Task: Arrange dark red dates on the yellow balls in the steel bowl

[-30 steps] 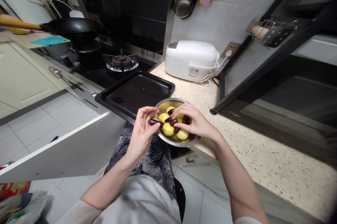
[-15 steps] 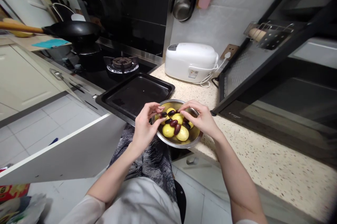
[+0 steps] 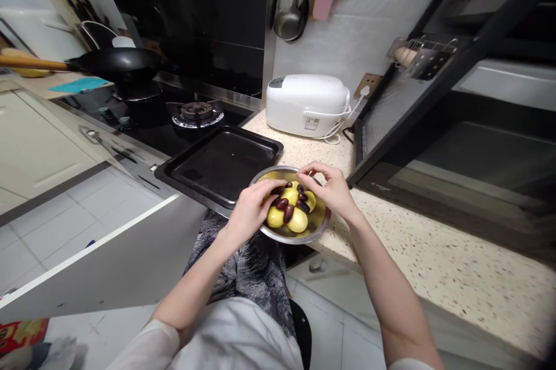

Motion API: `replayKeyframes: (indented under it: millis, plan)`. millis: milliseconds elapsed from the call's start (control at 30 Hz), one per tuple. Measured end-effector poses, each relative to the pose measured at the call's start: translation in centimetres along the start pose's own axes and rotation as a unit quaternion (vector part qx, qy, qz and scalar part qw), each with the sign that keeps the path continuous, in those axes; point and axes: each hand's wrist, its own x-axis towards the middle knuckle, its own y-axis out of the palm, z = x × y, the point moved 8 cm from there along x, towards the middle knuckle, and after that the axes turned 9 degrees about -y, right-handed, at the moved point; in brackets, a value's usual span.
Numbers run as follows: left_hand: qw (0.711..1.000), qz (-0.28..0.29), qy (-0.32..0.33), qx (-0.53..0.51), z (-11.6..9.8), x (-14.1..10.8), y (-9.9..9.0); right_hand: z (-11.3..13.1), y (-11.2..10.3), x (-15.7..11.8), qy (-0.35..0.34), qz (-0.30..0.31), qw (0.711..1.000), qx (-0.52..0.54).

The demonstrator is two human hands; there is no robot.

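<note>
A steel bowl [image 3: 319, 230] stands at the counter's front edge. Inside it lie several peeled yellow potatoes [image 3: 297, 220], with dark purple grapes [image 3: 288, 213] resting on and between them. My left hand [image 3: 252, 205] reaches over the bowl's left side, its fingers and thumb closed around a dark grape [image 3: 278, 190] that they partly cover. Over the far right rim, my right hand [image 3: 326, 187] has its thumb and fingertips drawn together in a pinch. Whatever might be between those tips is hidden.
A black baking tray [image 3: 226, 153] lies left of the bowl, beside the gas burner [image 3: 197, 112]. Behind stands a white rice cooker [image 3: 307, 105]. On the right is an oven with its dark door [image 3: 460, 179]. A wok [image 3: 117, 63] sits at the far left.
My left hand has moved right, further over the bowl. My right hand has lifted slightly away from the grapes toward the far rim. The camera view has shifted a little.
</note>
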Motion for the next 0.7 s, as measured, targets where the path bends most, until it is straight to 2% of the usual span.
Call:
replayKeyframes:
  millis: [267, 433, 500, 600, 700]
  plan:
    - [1.0, -0.013, 0.004, -0.009, -0.2, -0.4, -0.5, -1.3, -0.7, 0.1, 0.021, -0.033, 0.999, 0.014]
    - [0.994, -0.111, 0.019, -0.002, -0.5, -2.0, -2.4, -2.6, -1.5, 0.3, 0.05, -0.07, 0.996, 0.034]
    - [0.991, -0.134, 0.021, 0.007, -0.3, -2.7, -2.9, -3.4, -1.7, 0.4, 0.062, -0.084, 0.993, 0.055]
    - [0.992, -0.117, 0.033, 0.04, -0.2, -3.2, -3.0, -4.5, -1.8, 0.4, 0.075, -0.101, 0.989, 0.077]
    - [0.994, -0.052, 0.055, 0.082, -0.9, -2.8, -2.3, -5.3, -1.7, 0.5, 0.08, -0.107, 0.988, 0.084]
